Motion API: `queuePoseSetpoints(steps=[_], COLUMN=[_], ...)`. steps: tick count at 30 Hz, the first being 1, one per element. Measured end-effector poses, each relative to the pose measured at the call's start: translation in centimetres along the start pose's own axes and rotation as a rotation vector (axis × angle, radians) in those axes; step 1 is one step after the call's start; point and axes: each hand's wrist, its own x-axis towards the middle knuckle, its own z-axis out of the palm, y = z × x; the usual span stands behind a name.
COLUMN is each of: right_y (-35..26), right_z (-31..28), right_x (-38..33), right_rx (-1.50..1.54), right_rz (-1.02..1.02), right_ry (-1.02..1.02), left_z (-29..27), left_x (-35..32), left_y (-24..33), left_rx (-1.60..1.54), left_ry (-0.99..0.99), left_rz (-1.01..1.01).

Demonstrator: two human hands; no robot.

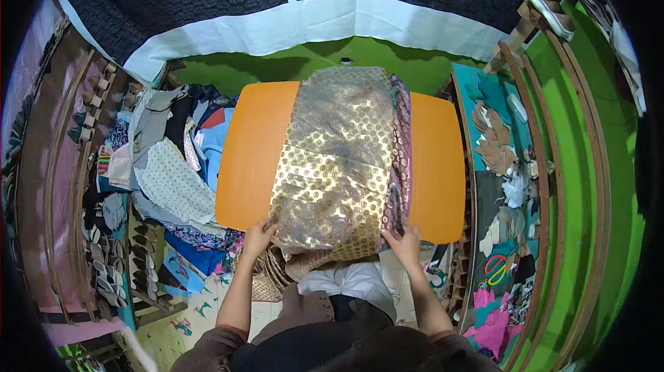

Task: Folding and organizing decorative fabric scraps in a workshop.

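Gold dotted cloth (332, 157) lies across orange worktop (252, 157). At worktop's near edge, left hand (260, 237) pinches cloth's left side; right hand (404, 242), its right.

Fabric (339, 157) lies across the counter (252, 157), garments (173, 175) heaped to the left, cloth scraps (494, 327) on a shelf (486, 195) right.

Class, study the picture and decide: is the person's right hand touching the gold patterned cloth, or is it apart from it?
Touching: the head view shows the right hand's fingers meeting the gold patterned cloth at its near right corner.
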Motion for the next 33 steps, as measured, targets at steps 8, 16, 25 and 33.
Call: queuePoseSetpoints(steps=[8,16,25,33], right_y=[-4.2,-6.2,2.5,6.3], right_z=[1.8,4.7,1.1,-2.7], right_x=[-1.2,-4.9,-2.3,-6.0], right_rx=[1.227,1.241,1.221,1.132], right_rz=[0.297,0.348,0.556,0.493], right_ry=[-0.484,-0.696,-0.458,-0.519], left_z=[2.4,6.8,9.8,15.5], left_x=[-0.8,-0.9,-7.8,-11.4], left_y=[-3.0,-8.0,3.3,6.0], left_rx=[-0.227,-0.586,-0.524,-0.388], left_ry=[0.272,0.39,-0.204,0.014], left_rz=[0.27,0.204,0.102,0.429])
